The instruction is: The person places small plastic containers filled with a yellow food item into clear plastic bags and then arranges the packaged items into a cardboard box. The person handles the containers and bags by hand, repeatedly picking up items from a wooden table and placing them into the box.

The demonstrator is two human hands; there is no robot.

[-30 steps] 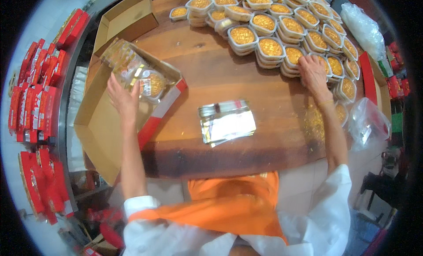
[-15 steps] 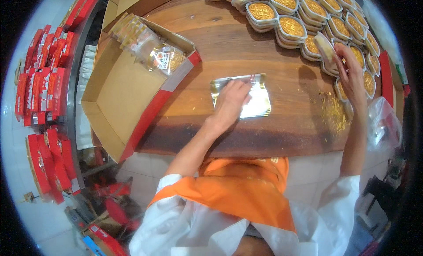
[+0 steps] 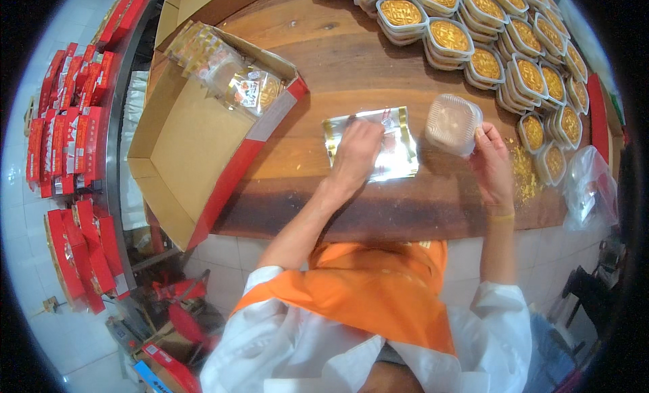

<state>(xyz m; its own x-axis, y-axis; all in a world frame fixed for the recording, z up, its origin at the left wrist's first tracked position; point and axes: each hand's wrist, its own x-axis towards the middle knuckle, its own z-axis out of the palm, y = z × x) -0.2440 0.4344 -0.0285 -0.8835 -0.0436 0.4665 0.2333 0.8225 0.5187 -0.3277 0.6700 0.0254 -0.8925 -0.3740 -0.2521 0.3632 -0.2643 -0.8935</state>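
My left hand [image 3: 358, 147], fingers curled, pinches at the upper part of a foil bag on a flat stack of silver bags with gold edges [image 3: 399, 160]; its fingertips are partly hidden. To the right, my right hand [image 3: 491, 156] grips a clear plastic mooncake tray [image 3: 451, 125] by its edge. The tray is tilted so its ribbed underside shows, with a pale brown round shape seen through it. It is held just right of the bags, above the wooden table. Stacks of golden mooncakes in clear trays [image 3: 448, 36] fill the table's far right.
An open red-and-brown carton [image 3: 172, 133] at the left holds several packed mooncakes [image 3: 257, 90] along its far side. Yellow crumbs [image 3: 524, 173] lie on the table [image 3: 338, 68] at the right, near a clear plastic bag [image 3: 589, 190]. Red boxes [image 3: 67, 146] stand stacked at far left.
My right hand has moved left and nearer from the mooncake stacks, bringing one tray beside the foil bags. My left hand has stayed on the bags.
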